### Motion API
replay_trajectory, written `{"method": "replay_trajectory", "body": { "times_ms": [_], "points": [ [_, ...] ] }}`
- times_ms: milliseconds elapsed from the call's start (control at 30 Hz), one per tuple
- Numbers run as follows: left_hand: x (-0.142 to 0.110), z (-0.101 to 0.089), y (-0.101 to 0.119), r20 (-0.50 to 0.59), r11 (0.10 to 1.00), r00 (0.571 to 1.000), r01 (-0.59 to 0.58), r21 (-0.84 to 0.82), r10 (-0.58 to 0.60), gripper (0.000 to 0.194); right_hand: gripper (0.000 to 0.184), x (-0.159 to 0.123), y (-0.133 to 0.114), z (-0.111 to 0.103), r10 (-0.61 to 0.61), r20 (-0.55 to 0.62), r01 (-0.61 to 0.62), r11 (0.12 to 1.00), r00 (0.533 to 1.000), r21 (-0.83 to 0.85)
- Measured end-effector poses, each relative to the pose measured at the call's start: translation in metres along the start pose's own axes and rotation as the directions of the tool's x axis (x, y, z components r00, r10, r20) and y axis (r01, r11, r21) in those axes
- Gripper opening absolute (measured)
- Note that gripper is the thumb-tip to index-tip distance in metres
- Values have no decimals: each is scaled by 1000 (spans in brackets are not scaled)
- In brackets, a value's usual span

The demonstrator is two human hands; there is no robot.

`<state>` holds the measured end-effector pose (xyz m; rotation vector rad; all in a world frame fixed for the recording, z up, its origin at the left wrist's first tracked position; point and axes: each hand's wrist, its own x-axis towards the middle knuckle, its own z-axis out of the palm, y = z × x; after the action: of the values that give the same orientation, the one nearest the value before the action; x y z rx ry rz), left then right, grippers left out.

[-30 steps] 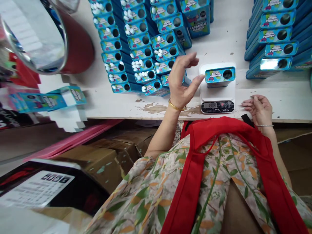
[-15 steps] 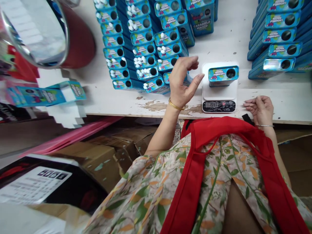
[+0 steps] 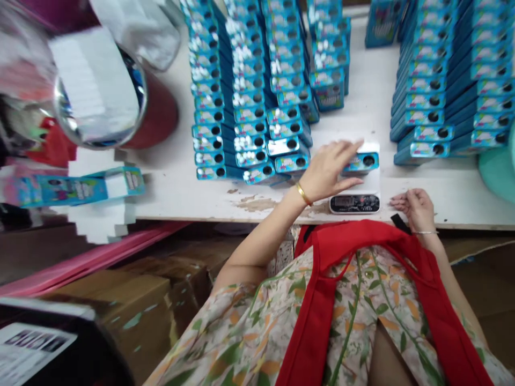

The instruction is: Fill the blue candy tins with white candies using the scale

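Observation:
A blue candy tin (image 3: 365,161) printed with caramel lettering stands upright on a white kitchen scale (image 3: 372,185), a dark round hole in its top. My left hand (image 3: 330,170) reaches over the tin's left end, thumb and fingers apart on either side; whether they touch it I cannot tell. Beside the scale, my right hand (image 3: 418,209) rests near the table's front edge with loosely bent fingers and nothing visible in it. Left of the scale, rows of similar tins (image 3: 251,128) stand close together, many with white candies on top.
More blue tins (image 3: 428,115) stand in rows at the right, by a teal container (image 3: 499,169). A dark red metal pot (image 3: 161,115) holding papers is at the left, near a blue printed carton (image 3: 80,187). Cardboard boxes (image 3: 120,300) lie below the table.
My left hand has moved right, from beside the scale to over the tin. My right hand keeps its place by the scale. The view has tilted up, showing more tins at the back.

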<state>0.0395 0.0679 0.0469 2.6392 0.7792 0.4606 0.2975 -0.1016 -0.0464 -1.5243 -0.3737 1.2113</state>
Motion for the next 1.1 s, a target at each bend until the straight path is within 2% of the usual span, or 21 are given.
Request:
{"method": "replay_trajectory", "body": {
  "times_ms": [67,100,167,233,333,400,500,567,667,733,833,900,967,1100],
  "points": [
    [26,-6,-4,132,995,990,-52,79,42,53,70,-1,-1,0,55,-7,-55,998,998,-2],
    [43,-9,-9,159,992,986,-59,114,40,47,71,-2,-1,0,71,-8,-70,998,997,1],
    [81,-13,-25,132,984,991,-24,176,1,41,69,-3,-1,0,66,-3,-66,998,998,12],
    [125,-13,-48,56,975,996,49,217,-63,36,66,-5,-1,1,57,0,-57,998,998,22],
    [194,-3,-85,-17,958,988,152,242,-152,33,63,-8,-1,2,59,-6,-59,998,998,35],
    [235,8,-105,-24,941,976,217,258,-218,35,62,-10,0,3,64,-12,-63,997,998,43],
    [278,20,-120,1,912,956,281,298,-295,36,61,-10,0,5,75,-23,-74,996,997,49],
    [290,21,-124,-2,894,944,314,319,-331,37,60,-11,-1,6,88,-31,-86,995,996,53],
    [277,6,-125,-34,899,951,302,316,-308,41,61,-10,-2,5,120,-42,-117,992,992,57],
    [249,-11,-125,-36,917,968,247,314,-249,37,63,-9,-2,5,149,-40,-147,988,988,54],
    [191,-31,-122,-2,920,980,187,345,-198,24,65,-7,-3,4,181,-32,-179,983,983,46],
    [156,-33,-121,15,907,980,180,381,-201,21,65,-6,-4,4,183,-24,-182,982,983,41],
    [134,-27,-119,15,887,973,202,414,-229,20,66,-4,-5,4,169,-17,-168,985,985,39],
    [120,-16,-103,14,871,967,221,438,-253,17,69,-3,-6,5,132,-5,-132,991,991,28]
  ]
}}
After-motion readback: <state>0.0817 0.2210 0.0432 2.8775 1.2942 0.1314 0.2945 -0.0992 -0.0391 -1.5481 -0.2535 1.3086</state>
